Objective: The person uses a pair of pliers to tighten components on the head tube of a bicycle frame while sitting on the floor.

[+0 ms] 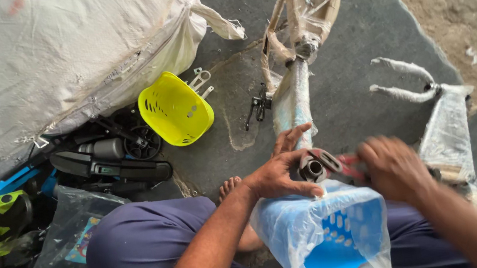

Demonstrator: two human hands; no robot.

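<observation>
Nearest the camera, a blue perforated plastic stool wrapped in clear film [325, 231] stands between the person's knees and serves as a rest for the work. On its top edge the left hand [281, 171] curls around the dark metal tube end of a plastic-wrapped bicycle frame [312, 169], thumb below and fingers spread above, apparently to keep the tube from turning. At three o'clock from it, the right hand [393, 168], blurred by motion, is closed on red-handled pliers [345, 164] whose nose meets the tube; how tightly it grips cannot be told. The wrapped frame runs away toward twelve o'clock, with its far end in brown paper. At two o'clock lies a foam-wrapped bicycle fork [425, 108] on the grey stone floor [351, 81]. At ten o'clock a yellow plastic basket [174, 108] lies tipped on its side, beside black bicycle parts [114, 159], and beyond them a large white woven sack [59, 58].
</observation>
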